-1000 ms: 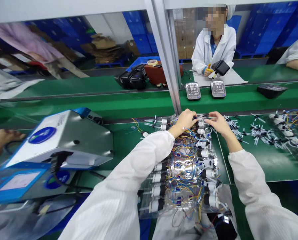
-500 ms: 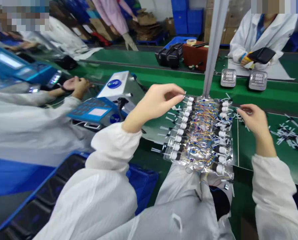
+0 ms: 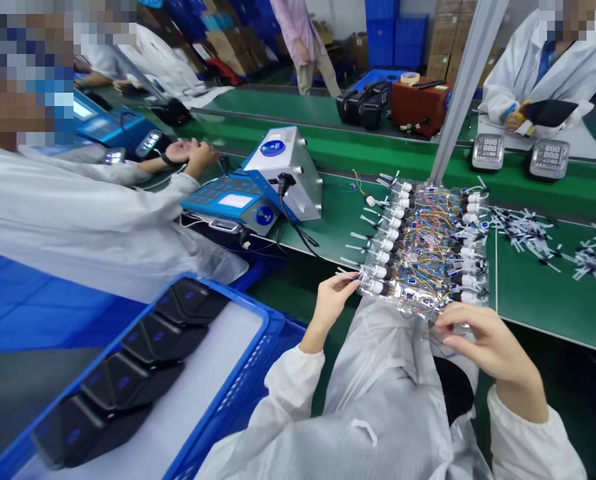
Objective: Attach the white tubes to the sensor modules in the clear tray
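Note:
A clear plastic tray [image 3: 412, 293] lies at the table's near edge. It holds rows of white-and-black cylindrical parts [image 3: 384, 257] with thin coloured wires [image 3: 431, 230] between them. My left hand [image 3: 331, 307] is closed in a pinch at the tray's near left corner, beside the end of one part; what its fingertips hold is too small to make out. At the near right corner, my right hand [image 3: 495, 343] curls its thumb and fingers close together by some thin wires. Whatever is between those fingertips is unclear. One white part with yellow wires [image 3: 371, 199] rests by the tray's far left.
Loose white-and-black strips [image 3: 523, 233] lie right of the tray. A metal post [image 3: 465, 93] rises behind it. A blue-and-silver machine [image 3: 283, 173] stands left, near a co-worker's hands [image 3: 191, 153]. A blue crate [image 3: 251, 320] holds several black devices [image 3: 128, 380].
Both hands have come nearer my body, from the tray's far end to its near corners. My view has turned left, bringing more of the blue crate into sight.

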A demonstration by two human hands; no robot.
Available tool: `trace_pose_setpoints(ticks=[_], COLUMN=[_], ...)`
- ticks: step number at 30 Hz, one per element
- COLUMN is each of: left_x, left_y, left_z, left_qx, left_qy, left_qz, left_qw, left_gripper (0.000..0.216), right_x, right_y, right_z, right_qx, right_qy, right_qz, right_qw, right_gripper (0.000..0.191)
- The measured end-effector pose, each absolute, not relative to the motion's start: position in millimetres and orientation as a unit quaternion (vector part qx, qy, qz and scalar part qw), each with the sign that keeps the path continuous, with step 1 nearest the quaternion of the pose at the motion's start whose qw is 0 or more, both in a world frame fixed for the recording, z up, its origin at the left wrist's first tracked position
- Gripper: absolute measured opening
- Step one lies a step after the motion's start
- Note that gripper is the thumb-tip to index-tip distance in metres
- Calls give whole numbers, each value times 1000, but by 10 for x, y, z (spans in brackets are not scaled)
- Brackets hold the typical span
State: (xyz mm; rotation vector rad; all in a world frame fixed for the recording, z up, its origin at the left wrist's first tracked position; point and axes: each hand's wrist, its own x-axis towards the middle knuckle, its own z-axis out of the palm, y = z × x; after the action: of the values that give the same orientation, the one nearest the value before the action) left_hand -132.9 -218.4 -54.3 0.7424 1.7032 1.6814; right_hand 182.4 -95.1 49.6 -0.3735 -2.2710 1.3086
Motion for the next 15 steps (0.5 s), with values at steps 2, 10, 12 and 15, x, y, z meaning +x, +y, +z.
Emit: trace_pose_setpoints(ticks=[2, 10, 12, 15], left_x=[-1287, -1296, -1299, -1315], left_y=[-2173, -2361, -2432, -2482], left_z=[-467, 588, 768, 856], left_qx=[306, 265, 263, 279], left_qy=[623, 377, 330, 305], left_qz=[667, 872, 889, 893], left_qw=[273, 167, 180, 177], left_gripper=[26, 29, 26, 25], right_x=[1736, 1396, 1316, 1277], right_y=[-1065, -1196, -1138, -1036], right_z=[470, 188, 71, -84], right_qx=[-157, -257, -259, -276], right_qy=[-845, -867, -881, -876], right_qz=[450, 268, 231, 222], right_qw=[244, 334, 322, 329], right_gripper=[17, 25, 26, 14])
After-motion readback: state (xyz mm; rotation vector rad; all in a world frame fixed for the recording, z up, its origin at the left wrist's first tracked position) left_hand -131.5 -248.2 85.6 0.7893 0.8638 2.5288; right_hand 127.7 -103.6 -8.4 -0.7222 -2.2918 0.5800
